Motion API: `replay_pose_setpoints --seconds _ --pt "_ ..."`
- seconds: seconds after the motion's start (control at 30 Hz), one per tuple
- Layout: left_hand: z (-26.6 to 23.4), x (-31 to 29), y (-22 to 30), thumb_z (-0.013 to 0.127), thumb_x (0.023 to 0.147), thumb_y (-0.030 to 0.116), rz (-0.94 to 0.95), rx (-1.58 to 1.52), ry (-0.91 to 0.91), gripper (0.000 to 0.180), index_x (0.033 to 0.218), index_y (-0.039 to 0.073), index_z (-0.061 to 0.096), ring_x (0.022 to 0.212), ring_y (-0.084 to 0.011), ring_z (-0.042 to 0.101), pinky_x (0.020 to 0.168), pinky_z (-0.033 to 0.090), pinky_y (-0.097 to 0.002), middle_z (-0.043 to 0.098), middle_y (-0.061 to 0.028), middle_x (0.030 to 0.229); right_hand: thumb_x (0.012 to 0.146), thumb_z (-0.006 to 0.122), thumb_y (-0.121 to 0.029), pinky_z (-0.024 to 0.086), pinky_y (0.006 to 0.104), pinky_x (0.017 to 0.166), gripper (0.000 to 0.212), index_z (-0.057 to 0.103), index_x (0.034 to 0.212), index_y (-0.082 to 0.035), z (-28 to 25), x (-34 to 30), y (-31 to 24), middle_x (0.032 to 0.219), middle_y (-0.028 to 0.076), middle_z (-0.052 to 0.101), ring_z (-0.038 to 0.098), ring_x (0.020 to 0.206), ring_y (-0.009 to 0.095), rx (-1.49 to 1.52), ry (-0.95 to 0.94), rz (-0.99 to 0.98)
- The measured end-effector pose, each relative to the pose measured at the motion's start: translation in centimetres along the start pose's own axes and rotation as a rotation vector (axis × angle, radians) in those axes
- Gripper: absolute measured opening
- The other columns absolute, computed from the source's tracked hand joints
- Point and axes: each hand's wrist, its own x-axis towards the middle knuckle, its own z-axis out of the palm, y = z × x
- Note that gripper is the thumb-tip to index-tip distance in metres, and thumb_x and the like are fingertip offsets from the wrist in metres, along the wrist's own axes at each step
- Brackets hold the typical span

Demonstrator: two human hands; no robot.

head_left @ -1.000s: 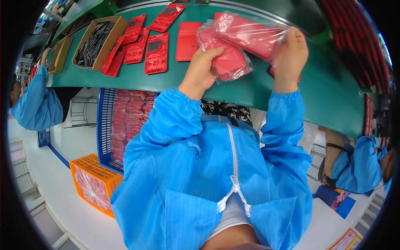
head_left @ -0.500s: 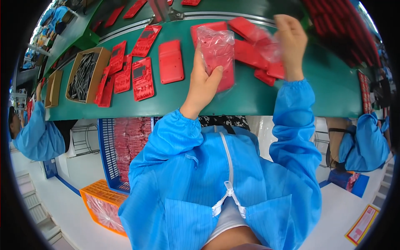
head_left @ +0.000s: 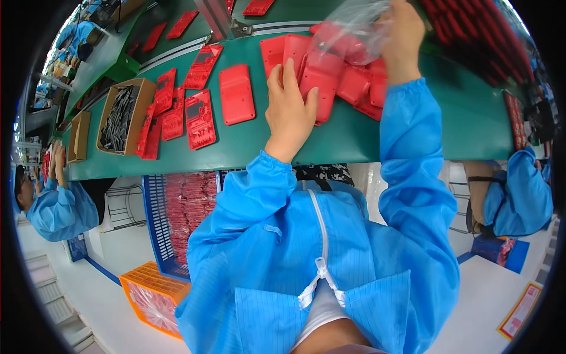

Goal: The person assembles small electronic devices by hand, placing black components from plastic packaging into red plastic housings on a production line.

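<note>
My left hand (head_left: 290, 112) rests over the green bench with its fingers spread, its thumb and fingertips against a flat red plastic housing (head_left: 319, 87). Higher up on the right, my right hand (head_left: 404, 44) grips a clear plastic bag (head_left: 352, 32), which stretches out to the left over the housing's upper end. Whether the bag still encloses any housing is hard to make out. Beneath the bag and beside it lie several more red housings (head_left: 354, 84), heaped on one another. One single red housing (head_left: 237, 94) lies face down left of my left hand.
Red housings with their inner side up (head_left: 201, 119) lie further left, beside a cardboard box (head_left: 145, 106) of dark thin parts. A metal rail (head_left: 277, 25) runs behind. Below the bench stand a blue crate (head_left: 154, 218) and an orange crate (head_left: 154, 280). Co-workers (head_left: 62, 206) sit at both sides.
My left hand has let go of the plastic-wrapped red housing and its fingers have spread. My right hand has moved up and slightly left, with the clear bag now pulled out from it.
</note>
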Motion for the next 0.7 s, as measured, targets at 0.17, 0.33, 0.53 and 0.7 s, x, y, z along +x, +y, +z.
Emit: replay_pose_setpoints --seconds 0.17,0.33,0.53,0.7 --pt "-0.5 -0.2 -0.5 0.062 0.079 0.023 0.055 0.282 0.061 0.054 0.125 0.003 0.041 0.116 -0.0424 0.037 0.091 0.039 -0.0458 0.032 -0.0242 0.13 0.084 0.06 -0.014 0.035 0.0222 0.049 0.018 0.056 0.069 -0.006 -2.0 -1.7 -4.9 0.063 -0.002 0.052 0.044 0.054 0.004 -0.132 0.063 -0.277" --pt "-0.8 -0.5 0.1 0.062 0.079 0.024 0.02 0.429 0.077 0.052 0.123 0.004 0.044 0.124 -0.0445 0.025 0.1 0.023 -0.0522 0.026 -0.025 0.136 0.086 0.055 -0.011 0.034 0.0205 0.054 0.021 0.056 0.068 -0.001 -4.0 -8.9 -7.4 0.066 0.0 0.053 0.045 0.06 0.005 -0.415 -0.15 -0.297" --pt "-2.5 -1.1 1.1 0.067 0.076 0.029 0.284 -0.616 -0.051 0.067 0.129 0.0 0.037 0.125 -0.0316 0.036 0.101 0.03 -0.0391 0.035 -0.0204 0.135 0.084 0.057 -0.004 0.03 0.0208 0.051 0.028 0.043 0.059 -0.004 -1.0 -12.7 -3.1 0.06 -0.003 0.047 0.037 0.057 0.004 -0.079 -0.114 -0.029" --pt "-1.5 -3.9 2.8 0.058 0.08 0.005 -0.318 -1.234 -0.431 0.043 0.12 0.002 0.046 0.107 -0.0166 0.05 0.089 0.042 -0.0291 0.052 -0.0068 0.113 0.072 0.061 -0.01 0.043 0.0343 0.068 0.012 0.052 0.068 -0.004 -1.1 -15.1 -2.6 0.077 0.009 0.056 0.053 0.074 0.024 -0.387 -0.614 -0.573"
